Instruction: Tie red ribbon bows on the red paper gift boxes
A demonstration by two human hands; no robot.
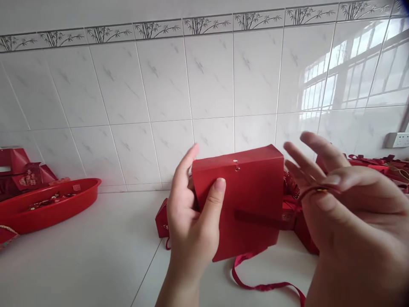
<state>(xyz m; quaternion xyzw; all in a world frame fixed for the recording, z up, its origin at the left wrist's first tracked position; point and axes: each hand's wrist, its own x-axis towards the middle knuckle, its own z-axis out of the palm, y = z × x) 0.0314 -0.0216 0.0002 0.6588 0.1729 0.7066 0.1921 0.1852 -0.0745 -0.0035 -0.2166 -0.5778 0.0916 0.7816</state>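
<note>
My left hand [196, 221] is wrapped round the left side of a red paper gift box [252, 192], thumb flat on its front panel. The box is held up and slightly tilted, with two small holes near its top edge. To the right of it, my right hand [345, 209] pinches a thin dark red cord [305, 192] with a small gold-coloured bit between thumb and index finger. The other fingers of that hand are spread. A dark red ribbon [265, 287] trails below the box on the white counter; its upper end is hidden.
At left a red plastic basin [79, 200] holds small items, with red boxes [25, 170] behind it. A small red box [162, 219] stands behind my left hand. More red boxes with ribbons [370, 162] lie at right, before the tiled wall [166, 85] and a socket [398, 140].
</note>
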